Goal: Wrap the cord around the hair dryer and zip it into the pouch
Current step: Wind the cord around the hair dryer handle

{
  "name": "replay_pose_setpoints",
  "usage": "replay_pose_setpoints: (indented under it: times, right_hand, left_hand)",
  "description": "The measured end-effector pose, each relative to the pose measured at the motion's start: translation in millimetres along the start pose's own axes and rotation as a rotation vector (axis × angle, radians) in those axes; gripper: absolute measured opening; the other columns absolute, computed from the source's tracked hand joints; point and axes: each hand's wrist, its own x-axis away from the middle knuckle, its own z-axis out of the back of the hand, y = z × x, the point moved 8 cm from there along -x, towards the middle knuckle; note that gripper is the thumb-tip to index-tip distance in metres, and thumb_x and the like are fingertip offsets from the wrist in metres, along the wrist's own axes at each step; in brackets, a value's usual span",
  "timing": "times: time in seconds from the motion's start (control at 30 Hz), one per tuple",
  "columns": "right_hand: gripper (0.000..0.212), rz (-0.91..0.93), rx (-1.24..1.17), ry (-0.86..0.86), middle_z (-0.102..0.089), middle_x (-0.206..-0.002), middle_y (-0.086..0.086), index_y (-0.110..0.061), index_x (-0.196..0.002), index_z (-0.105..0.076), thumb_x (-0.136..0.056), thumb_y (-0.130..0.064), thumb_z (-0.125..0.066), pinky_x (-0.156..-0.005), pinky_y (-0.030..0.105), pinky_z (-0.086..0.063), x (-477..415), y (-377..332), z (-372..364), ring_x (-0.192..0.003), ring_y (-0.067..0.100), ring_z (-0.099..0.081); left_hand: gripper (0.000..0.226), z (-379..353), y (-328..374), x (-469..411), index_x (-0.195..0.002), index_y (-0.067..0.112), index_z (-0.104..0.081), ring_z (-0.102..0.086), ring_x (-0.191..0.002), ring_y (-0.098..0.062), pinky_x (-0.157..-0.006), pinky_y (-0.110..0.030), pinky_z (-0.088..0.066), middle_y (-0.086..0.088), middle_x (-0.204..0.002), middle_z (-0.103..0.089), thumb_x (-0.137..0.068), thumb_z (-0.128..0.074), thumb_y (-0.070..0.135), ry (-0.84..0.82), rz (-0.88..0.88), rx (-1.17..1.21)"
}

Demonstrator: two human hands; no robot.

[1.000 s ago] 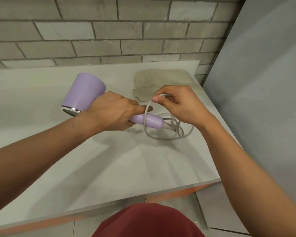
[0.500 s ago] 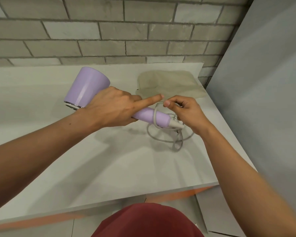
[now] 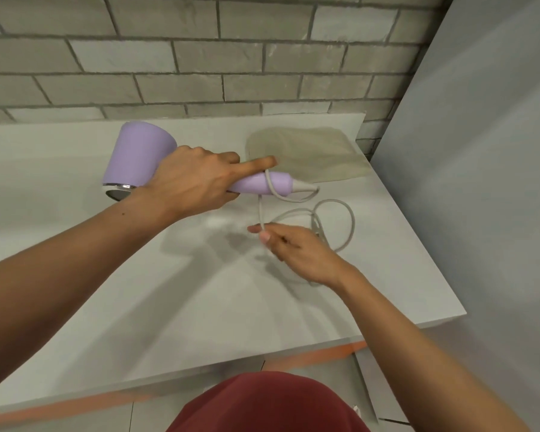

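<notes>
A lilac hair dryer (image 3: 139, 154) is held above the white table (image 3: 200, 300), its barrel to the left and its handle pointing right. My left hand (image 3: 194, 182) grips the handle, index finger stretched along it over one turn of the cord. The pale grey cord (image 3: 340, 213) leaves the handle's end, loops once round the handle and drops to my right hand (image 3: 293, 247), which pinches it below the handle. More cord lies in loose loops on the table to the right. A flat beige pouch (image 3: 309, 154) lies behind the handle.
A grey brick wall (image 3: 200, 57) runs along the back of the table. A grey panel (image 3: 480, 151) stands close on the right, past the table's right edge. The table's front edge is just above my red-clothed lap (image 3: 268, 403).
My right hand has carried the cord over the handle and down toward me, laying one turn round it. The left hand's index finger has straightened along the handle. The dryer shifted slightly up.
</notes>
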Motion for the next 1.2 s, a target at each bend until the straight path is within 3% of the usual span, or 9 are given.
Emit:
replay_pose_setpoints:
  times: [0.1,0.23,0.4,0.53,0.67,0.83,0.97,1.07,1.2]
  right_hand:
    - [0.043,0.081,0.150,-0.164,-0.058,-0.105,-0.040,-0.040,-0.153,-0.047,-0.111,-0.044,-0.044,-0.092,0.004,-0.039,27.2,-23.9,-2.6,-0.095,-0.024,-0.054]
    - [0.027,0.238,0.456,0.092,-0.072,-0.116,-0.014,-0.030,-0.123,-0.067,-0.110,-0.040,-0.046,-0.091,0.040,-0.053,21.6,-55.8,52.7,-0.106,0.016,-0.066]
    - [0.026,0.284,0.534,0.319,-0.053,-0.092,-0.019,-0.029,-0.109,-0.071,-0.103,-0.044,-0.051,-0.076,0.048,-0.055,-7.6,-55.5,93.3,-0.087,0.016,-0.060]
    - [0.022,0.279,0.434,0.384,-0.064,-0.093,-0.017,-0.030,-0.107,-0.075,-0.103,-0.042,-0.057,-0.076,0.048,-0.055,-14.8,-40.0,97.6,-0.088,0.012,-0.061]
    - [0.016,0.256,0.310,0.349,-0.074,-0.099,-0.014,-0.028,-0.105,-0.078,-0.101,-0.037,-0.066,-0.081,0.042,-0.055,-15.8,-30.4,92.8,-0.093,0.008,-0.066]
    - [0.015,0.237,0.154,0.292,-0.077,-0.091,-0.013,-0.021,-0.101,-0.081,-0.100,-0.032,-0.070,-0.077,0.023,-0.051,-20.3,-25.5,92.7,-0.083,0.005,-0.067]
    - [0.015,0.184,0.199,0.248,-0.071,-0.085,-0.012,-0.027,-0.102,-0.082,-0.099,-0.036,-0.070,-0.073,0.021,-0.046,-25.6,-15.4,81.0,-0.079,0.002,-0.062]
    - [0.014,0.154,0.255,0.326,-0.060,-0.093,-0.008,-0.033,-0.103,-0.082,-0.096,-0.040,-0.073,-0.078,0.022,-0.044,-25.5,-12.0,74.8,-0.090,0.007,-0.056]
    - [0.017,0.243,0.164,0.431,-0.062,-0.084,-0.011,-0.025,-0.109,-0.081,-0.092,-0.022,-0.079,-0.073,0.016,-0.042,-15.5,-27.5,71.9,-0.076,0.004,-0.059]
  left_hand:
    - [0.068,-14.9,-11.1,2.0,-0.153,0.058,-0.022,-0.059,-0.067,-0.032,-0.055,-0.031,-0.038,0.008,-0.101,-0.066,-0.096,-0.049,0.032,-0.110,0.080,-0.036]
    - [0.063,-29.5,8.5,5.3,-0.150,0.062,-0.021,-0.064,-0.082,-0.028,-0.055,-0.029,-0.034,0.012,-0.115,-0.066,-0.100,-0.044,0.031,-0.271,0.043,-0.030]
    - [0.058,-27.7,40.1,1.3,-0.151,0.062,-0.020,-0.052,-0.077,-0.023,-0.049,-0.028,-0.023,0.013,-0.112,-0.065,-0.103,-0.042,0.038,-0.348,-0.113,-0.051]
    - [0.065,-33.0,42.7,4.1,-0.151,0.063,-0.015,-0.065,-0.090,-0.023,-0.060,-0.030,-0.037,0.016,-0.109,-0.066,-0.093,-0.043,0.075,-0.366,-0.145,0.026]
    - [0.088,-39.2,43.0,10.6,-0.147,0.054,-0.036,-0.066,-0.088,-0.022,-0.063,-0.032,-0.044,0.014,-0.103,-0.069,-0.073,-0.021,0.100,-0.355,-0.125,0.071]
    - [0.079,-32.5,45.1,10.2,-0.112,0.041,-0.056,-0.064,-0.077,-0.021,-0.056,-0.031,-0.040,0.014,-0.094,-0.069,-0.072,-0.024,0.101,-0.272,-0.124,0.096]
    - [0.066,-26.5,51.1,9.2,-0.079,0.031,-0.042,-0.056,-0.065,-0.021,-0.050,-0.028,-0.026,0.012,-0.080,-0.061,-0.077,-0.031,0.096,-0.256,-0.148,0.030]
    - [0.067,-27.5,51.9,11.2,-0.076,0.028,-0.040,-0.052,-0.063,-0.023,-0.049,-0.028,-0.023,0.011,-0.073,-0.053,-0.078,-0.029,0.094,-0.252,-0.163,-0.025]
    - [0.067,-33.5,52.0,15.2,-0.075,0.028,-0.038,-0.053,-0.063,-0.022,-0.050,-0.029,-0.024,0.010,-0.071,-0.052,-0.079,-0.028,0.094,-0.273,-0.164,-0.014]
